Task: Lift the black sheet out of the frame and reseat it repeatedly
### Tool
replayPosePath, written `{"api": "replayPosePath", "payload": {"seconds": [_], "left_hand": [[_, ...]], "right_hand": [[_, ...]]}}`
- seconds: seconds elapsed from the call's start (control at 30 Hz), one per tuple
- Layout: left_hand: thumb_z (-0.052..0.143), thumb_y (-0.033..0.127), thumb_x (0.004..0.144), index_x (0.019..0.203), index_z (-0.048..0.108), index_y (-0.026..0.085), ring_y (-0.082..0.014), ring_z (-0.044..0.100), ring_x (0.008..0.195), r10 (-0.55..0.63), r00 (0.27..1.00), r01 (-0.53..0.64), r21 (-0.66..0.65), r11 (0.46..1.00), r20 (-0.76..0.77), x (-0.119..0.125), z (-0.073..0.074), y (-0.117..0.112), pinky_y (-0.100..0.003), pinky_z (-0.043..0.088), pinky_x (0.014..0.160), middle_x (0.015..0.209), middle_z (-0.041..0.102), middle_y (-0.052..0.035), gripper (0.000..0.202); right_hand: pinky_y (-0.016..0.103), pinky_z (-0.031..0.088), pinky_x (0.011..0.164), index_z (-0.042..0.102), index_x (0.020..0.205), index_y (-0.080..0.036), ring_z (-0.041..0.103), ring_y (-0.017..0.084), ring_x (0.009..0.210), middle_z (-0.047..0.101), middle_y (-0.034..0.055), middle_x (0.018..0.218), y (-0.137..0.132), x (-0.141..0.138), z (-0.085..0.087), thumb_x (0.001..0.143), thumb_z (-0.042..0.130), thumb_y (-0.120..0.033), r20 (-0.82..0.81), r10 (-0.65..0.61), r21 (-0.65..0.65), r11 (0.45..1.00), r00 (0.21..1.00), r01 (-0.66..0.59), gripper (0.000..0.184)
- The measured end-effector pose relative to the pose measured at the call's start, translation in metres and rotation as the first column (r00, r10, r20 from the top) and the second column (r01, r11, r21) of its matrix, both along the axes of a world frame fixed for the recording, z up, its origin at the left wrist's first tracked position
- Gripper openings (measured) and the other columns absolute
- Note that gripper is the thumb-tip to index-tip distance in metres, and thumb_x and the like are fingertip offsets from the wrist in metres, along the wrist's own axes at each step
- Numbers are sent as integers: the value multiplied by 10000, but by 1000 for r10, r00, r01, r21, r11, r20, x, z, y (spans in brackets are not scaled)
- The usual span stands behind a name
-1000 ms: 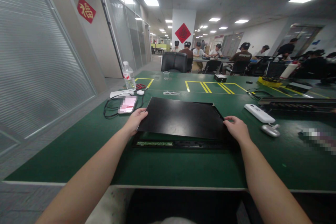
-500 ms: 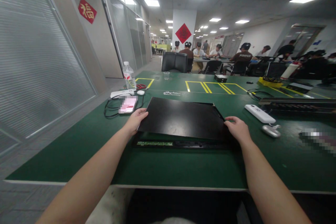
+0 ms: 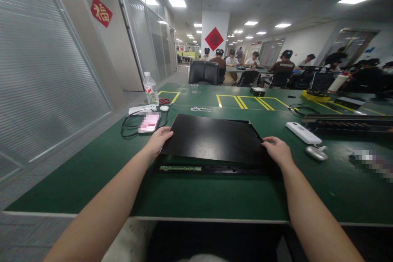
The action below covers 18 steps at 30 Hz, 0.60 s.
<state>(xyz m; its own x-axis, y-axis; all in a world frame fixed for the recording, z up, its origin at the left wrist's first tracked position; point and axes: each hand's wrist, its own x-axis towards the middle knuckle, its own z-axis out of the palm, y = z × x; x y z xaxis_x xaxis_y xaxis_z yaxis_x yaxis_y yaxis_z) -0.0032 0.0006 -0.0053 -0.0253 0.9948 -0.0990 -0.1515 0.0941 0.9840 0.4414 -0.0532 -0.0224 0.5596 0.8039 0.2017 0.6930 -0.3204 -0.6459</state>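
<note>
A glossy black screen panel (image 3: 211, 137) is tilted over a thin black frame (image 3: 236, 170). Along the frame's near side runs a narrow green circuit board (image 3: 181, 168). My left hand (image 3: 160, 139) is closed on the panel's left edge, thumb on top and fingers hidden beneath. At the right edge, my right hand (image 3: 276, 149) pinches with thumb and forefinger where panel and frame side meet. Whether it grips the panel alone or the frame as well is hidden.
On the left of the green table (image 3: 92, 180) lie a phone (image 3: 150, 123), black cable and a water bottle (image 3: 151, 89). A white power bank (image 3: 303, 132) and silver device (image 3: 317, 153) lie right, before long black bars (image 3: 346, 125). Several people sit beyond.
</note>
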Motion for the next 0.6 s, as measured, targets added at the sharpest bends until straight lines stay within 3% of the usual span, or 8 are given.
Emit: {"api": "replayPosePath", "payload": {"seconds": [0.3, 0.6], "left_hand": [[765, 113, 716, 912, 613, 161, -156, 685, 634, 12, 999, -13, 12, 1000, 36, 0, -7, 4, -276, 544, 659, 806, 742, -42, 253], [682, 71, 738, 847, 650, 174, -174, 667, 589, 121, 992, -121, -19, 992, -24, 6, -3, 3, -282, 533, 627, 663, 706, -17, 153]], "right_hand": [[311, 456, 683, 757, 913, -222, 640, 210, 741, 733, 56, 807, 1, -1, 0, 719, 622, -318, 0, -10, -5, 1000, 1000, 10, 255], [312, 456, 701, 764, 910, -232, 653, 222, 793, 742, 59, 846, 0, 0, 0, 737, 610, -315, 13, 14, -39, 999, 1000, -13, 246]]}}
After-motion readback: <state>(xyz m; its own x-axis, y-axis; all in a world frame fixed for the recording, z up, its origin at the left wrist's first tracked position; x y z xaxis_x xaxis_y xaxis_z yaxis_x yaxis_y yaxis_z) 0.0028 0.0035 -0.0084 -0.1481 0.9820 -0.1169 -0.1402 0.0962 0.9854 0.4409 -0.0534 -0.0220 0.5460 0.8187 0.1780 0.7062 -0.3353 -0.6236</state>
